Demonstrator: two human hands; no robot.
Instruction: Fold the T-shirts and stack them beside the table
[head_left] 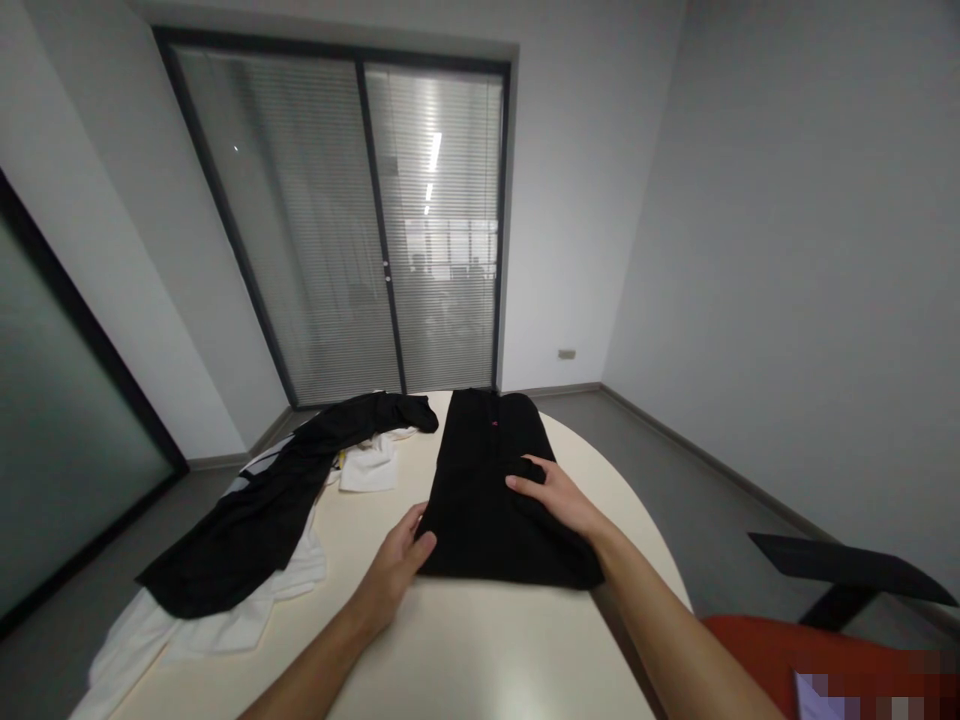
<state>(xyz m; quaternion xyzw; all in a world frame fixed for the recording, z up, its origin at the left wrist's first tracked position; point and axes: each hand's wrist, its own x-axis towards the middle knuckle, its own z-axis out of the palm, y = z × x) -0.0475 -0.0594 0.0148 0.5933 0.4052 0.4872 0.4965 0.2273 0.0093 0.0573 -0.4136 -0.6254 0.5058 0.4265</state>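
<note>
A black garment point(480, 530) lies lengthwise on the pale table, its far end at the table's back edge. A small pinkish mark shows along a line down its far part. I cannot tell what kind of garment it is. My left hand point(397, 565) is closed on its near left edge, thumb on top and the other fingers partly hidden by the cloth. On the garment's right side, my right hand point(559, 495) has its fingers curled over the fabric, gripping a fold of it.
Left on the table point(420, 650) lies a heap of clothes, a black garment point(255, 530) over white ones point(225, 630). An orange-red chair seat point(750, 640) with a black armrest point(847, 560) stands at lower right. Behind are glass panels with blinds point(435, 230).
</note>
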